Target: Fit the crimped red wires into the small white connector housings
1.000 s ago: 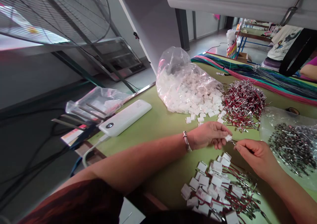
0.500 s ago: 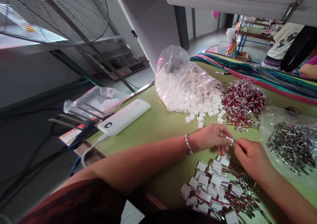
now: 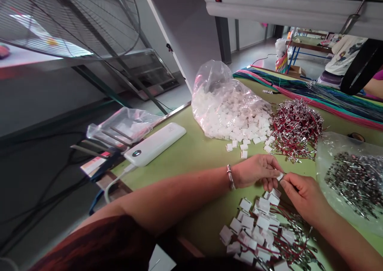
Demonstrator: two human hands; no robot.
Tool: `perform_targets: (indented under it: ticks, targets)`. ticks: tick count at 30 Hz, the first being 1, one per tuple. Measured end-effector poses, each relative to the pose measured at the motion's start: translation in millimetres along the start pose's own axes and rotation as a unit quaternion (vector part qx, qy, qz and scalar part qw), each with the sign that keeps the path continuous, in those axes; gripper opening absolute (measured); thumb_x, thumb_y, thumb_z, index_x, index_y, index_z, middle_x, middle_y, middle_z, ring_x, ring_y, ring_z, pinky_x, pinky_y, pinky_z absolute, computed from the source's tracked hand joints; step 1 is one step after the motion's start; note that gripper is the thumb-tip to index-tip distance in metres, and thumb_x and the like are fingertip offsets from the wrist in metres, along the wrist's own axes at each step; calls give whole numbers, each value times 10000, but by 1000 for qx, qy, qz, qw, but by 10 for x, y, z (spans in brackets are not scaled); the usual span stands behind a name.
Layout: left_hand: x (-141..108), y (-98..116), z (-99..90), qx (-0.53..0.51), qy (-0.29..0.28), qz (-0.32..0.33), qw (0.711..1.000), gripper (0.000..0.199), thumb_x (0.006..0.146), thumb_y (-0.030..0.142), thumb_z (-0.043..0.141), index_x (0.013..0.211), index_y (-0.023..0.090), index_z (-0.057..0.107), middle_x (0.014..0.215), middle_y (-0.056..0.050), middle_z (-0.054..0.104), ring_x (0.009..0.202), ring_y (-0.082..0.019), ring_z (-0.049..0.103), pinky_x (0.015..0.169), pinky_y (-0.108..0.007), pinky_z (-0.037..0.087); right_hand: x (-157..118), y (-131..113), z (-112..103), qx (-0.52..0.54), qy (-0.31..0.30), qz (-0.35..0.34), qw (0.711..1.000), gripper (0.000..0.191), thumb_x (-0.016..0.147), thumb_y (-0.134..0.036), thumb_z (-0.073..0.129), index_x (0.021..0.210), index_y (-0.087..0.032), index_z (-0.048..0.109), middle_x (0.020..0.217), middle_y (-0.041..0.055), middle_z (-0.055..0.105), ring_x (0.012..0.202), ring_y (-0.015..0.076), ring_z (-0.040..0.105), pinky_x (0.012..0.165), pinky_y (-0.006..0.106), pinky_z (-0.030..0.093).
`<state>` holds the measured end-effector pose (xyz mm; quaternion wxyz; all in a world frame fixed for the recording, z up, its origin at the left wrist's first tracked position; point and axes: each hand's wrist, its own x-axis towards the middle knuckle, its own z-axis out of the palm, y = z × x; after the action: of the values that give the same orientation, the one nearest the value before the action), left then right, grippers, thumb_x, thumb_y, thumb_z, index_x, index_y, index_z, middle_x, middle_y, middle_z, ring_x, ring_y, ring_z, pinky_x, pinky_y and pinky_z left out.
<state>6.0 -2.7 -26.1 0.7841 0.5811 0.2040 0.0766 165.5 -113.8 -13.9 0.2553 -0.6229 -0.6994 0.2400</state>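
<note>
Between thumb and fingers, my left hand (image 3: 263,172) pinches a small white plastic connector housing (image 3: 280,177). Right beside it my right hand (image 3: 302,191) is closed in a pinch at the housing's right end; a short wire seems to be in its fingertips, mostly hidden. Below both hands lies a heap of white housings with red wires (image 3: 263,223). Loose white housings (image 3: 243,154) spill from a clear plastic bag (image 3: 212,115) beyond my left hand. A pile of short red wires with metal terminals (image 3: 296,129) sits beyond my hands.
A clear bag of dark terminal pieces (image 3: 353,183) lies at the right, near a roll of black tape (image 3: 356,137). Long coloured wires (image 3: 314,91) stretch along the back. A white power bank (image 3: 155,143) with a cable rests at the left edge. Another person (image 3: 344,55) is beyond the table.
The whole view has shifted slightly, with things appearing a little lower and further right. My hands stay together at the housing, the right fingers a bit closer to it.
</note>
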Motion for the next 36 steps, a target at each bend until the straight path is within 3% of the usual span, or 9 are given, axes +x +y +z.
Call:
perform_targets:
  ticks: [2,3,7,9,13,17,22,31,36]
  targets:
    - [-9,74,-44,158,16,34,987,295,838,426,606,921,145,566,679,-9,627,534,-82,545,498,-212,416,-6,10,7,4,3,17,1000,322,901,-302,426,611,-191,512,526,-40,485,502,93,419,494,226,304]
    - [-12,119,-77,263,41,66,962,295,856,424,584,948,144,591,735,-28,627,607,-100,555,552,-230,436,-14,1,8,8,-1,24,1000,333,892,-295,437,580,-192,487,511,-42,468,492,91,406,481,225,294]
    - [26,217,-227,612,183,161,753,289,915,320,504,1160,197,595,1015,-92,549,915,-198,500,800,-342,440,-60,-109,-14,9,-63,-18,998,282,860,-264,498,591,-199,552,568,-24,545,543,100,482,524,234,347]
    - [79,185,-279,686,192,142,687,283,937,275,450,1174,210,590,1029,-102,521,944,-222,464,804,-354,430,-59,-125,-41,-25,-50,-48,997,249,868,-283,502,657,-214,616,643,-5,595,610,119,532,576,254,382]
    - [179,77,-311,732,181,120,646,213,925,216,454,1016,180,643,987,-97,522,933,-228,442,760,-325,421,31,53,-74,-166,84,-12,983,211,901,-279,464,829,-214,651,798,41,625,739,173,572,636,298,404]
    - [192,46,-334,706,194,129,669,173,907,184,495,912,153,665,991,-88,552,962,-222,464,808,-325,433,126,234,-6,-254,47,1,966,138,889,-234,505,840,-202,630,860,51,608,792,194,577,614,292,383]
    - [158,53,-400,604,189,177,753,151,838,174,617,987,169,640,957,-48,622,935,-183,537,886,-341,441,106,224,50,-304,28,16,952,157,892,-214,463,787,-188,577,834,55,599,677,179,567,539,290,313]
    - [63,115,-328,497,166,222,822,299,772,103,657,1056,196,642,930,-36,643,890,-167,567,854,-353,475,47,231,-93,-91,55,84,991,186,872,-327,432,821,-217,573,680,24,655,585,170,573,551,280,380]
    - [-22,154,-205,224,138,175,949,258,758,153,669,1016,161,665,914,-37,619,689,-93,591,650,-248,532,47,114,-130,35,117,105,987,255,834,-406,494,813,-214,661,716,14,672,630,163,576,588,273,438]
